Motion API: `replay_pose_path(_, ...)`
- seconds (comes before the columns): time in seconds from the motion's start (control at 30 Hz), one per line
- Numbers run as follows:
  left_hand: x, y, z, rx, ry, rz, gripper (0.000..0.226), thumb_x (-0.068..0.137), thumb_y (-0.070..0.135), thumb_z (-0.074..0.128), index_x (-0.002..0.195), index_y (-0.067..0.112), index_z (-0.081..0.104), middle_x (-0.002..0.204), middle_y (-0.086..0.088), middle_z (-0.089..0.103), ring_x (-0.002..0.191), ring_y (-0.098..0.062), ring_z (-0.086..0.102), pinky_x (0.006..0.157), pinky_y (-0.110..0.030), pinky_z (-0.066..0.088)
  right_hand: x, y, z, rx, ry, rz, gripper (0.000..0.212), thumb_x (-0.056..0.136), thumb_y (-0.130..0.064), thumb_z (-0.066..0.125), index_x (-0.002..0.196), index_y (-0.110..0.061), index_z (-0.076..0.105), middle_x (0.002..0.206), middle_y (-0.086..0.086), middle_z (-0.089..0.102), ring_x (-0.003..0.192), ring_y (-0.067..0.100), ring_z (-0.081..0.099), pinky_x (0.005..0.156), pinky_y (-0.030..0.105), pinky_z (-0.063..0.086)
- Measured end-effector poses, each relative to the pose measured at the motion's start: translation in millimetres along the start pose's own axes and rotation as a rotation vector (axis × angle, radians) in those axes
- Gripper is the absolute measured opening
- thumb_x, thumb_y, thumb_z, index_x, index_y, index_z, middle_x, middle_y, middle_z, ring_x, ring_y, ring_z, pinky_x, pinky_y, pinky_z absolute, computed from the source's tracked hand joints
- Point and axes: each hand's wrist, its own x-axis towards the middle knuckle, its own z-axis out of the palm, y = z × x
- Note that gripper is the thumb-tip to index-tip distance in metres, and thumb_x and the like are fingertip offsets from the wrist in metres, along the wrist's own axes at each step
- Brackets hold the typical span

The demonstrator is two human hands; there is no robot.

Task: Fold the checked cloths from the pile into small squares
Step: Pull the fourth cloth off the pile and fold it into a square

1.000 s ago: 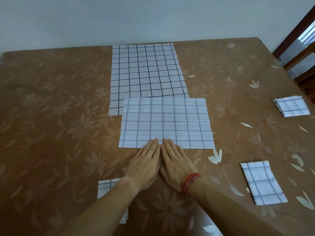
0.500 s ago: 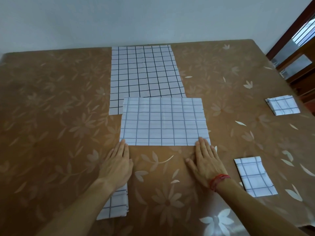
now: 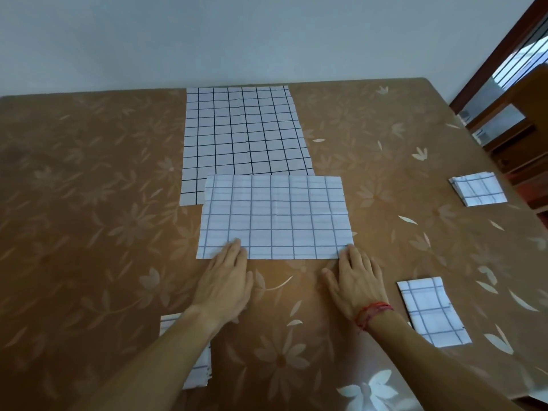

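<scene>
Folded checked cloth (image 3: 275, 216) on floral table (image 3: 89, 203), overlapping the flat pile (image 3: 243, 132). Left hand (image 3: 225, 280) and right hand (image 3: 355, 280): fingers straight, pressed flat on its near corners.

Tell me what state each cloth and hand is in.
Front cloth, folded into a wide rectangle, flat.
Pile, unfolded, flat, partly under front cloth.
Far right cloth, folded small.
Near right cloth, folded small.
Near left cloth, folded, partly hidden.
Left hand, flat, fingertips on front cloth.
Right hand, flat, fingertips on front cloth.

Two hands (image 3: 225, 287) (image 3: 357, 280), three folded squares (image 3: 478, 188) (image 3: 430, 314) (image 3: 198, 376), one half-folded cloth (image 3: 275, 216), perhaps one spread cloth (image 3: 241, 132).
</scene>
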Motion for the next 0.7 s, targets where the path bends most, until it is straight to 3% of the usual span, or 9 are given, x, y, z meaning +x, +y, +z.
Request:
replay_pose_path(0.13, 23, 30, 11, -0.028, -0.024, 0.082, 0.055, 0.105, 0.033, 0.025, 0.155, 0.013, 0.014, 0.163, -0.003, 0.002, 0.150, -0.017, -0.003, 0.122, -0.034, 0.001, 6, 2, -5, -0.010, 0.041, -0.008, 0.049, 0.095, -0.051, 0.030, 0.128, -0.020, 0.047, 0.138, 0.001, 0.043, 0.121, 0.021, 0.044, 0.103, 0.038, 0.031)
replay_pose_path(0.33, 33, 43, 21, -0.011, -0.086, 0.072, 0.056, 0.105, 0.034, 0.026, 0.155, 0.014, 0.010, 0.163, -0.002, -0.004, 0.149, -0.016, -0.008, 0.120, -0.033, -0.001, 21, 3, -19, 0.088, 0.024, 0.042, 0.041, 0.095, -0.050, 0.033, 0.120, -0.022, 0.050, 0.123, 0.002, 0.050, 0.112, 0.024, 0.045, 0.095, 0.037, 0.036)
replay_pose_path(0.43, 31, 42, 23, -0.038, -0.099, 0.069, 0.056, 0.105, 0.033, 0.024, 0.156, 0.016, 0.008, 0.163, 0.001, -0.007, 0.148, -0.014, -0.012, 0.120, -0.033, -0.004, 41, 8, -25, 0.268, 0.022, 0.120, 0.037, 0.094, -0.046, 0.041, 0.111, -0.016, 0.056, 0.117, 0.008, 0.053, 0.108, 0.029, 0.046, 0.090, 0.038, 0.039)
replay_pose_path(0.57, 33, 41, 26, -0.055, -0.104, 0.064, 0.055, 0.105, 0.033, 0.023, 0.156, 0.018, 0.008, 0.163, 0.002, -0.007, 0.148, -0.012, -0.014, 0.121, -0.034, -0.002, 73, 11, -44, 0.645, 0.067, 0.280, 0.042, 0.092, -0.042, 0.043, 0.091, -0.004, 0.062, 0.092, 0.018, 0.062, 0.094, 0.038, 0.057, 0.079, 0.039, 0.046)
replay_pose_path(0.63, 33, 41, 26, -0.058, -0.107, 0.063, 0.055, 0.105, 0.033, 0.023, 0.156, 0.018, 0.008, 0.163, 0.002, -0.007, 0.148, -0.012, -0.014, 0.122, -0.034, -0.002, 86, 9, -54, 0.776, 0.043, 0.363, 0.040, 0.095, -0.037, 0.045, 0.100, -0.001, 0.062, 0.092, 0.017, 0.063, 0.092, 0.036, 0.058, 0.079, 0.036, 0.044)
replay_pose_path(0.7, 33, 42, 25, -0.049, -0.107, 0.063, 0.055, 0.105, 0.033, 0.023, 0.155, 0.018, 0.009, 0.163, 0.002, -0.007, 0.148, -0.012, -0.013, 0.121, -0.034, -0.003, 98, 10, -58, 0.788, 0.023, 0.410, 0.036, 0.094, -0.038, 0.044, 0.106, -0.008, 0.062, 0.097, 0.013, 0.061, 0.092, 0.032, 0.055, 0.078, 0.033, 0.039)
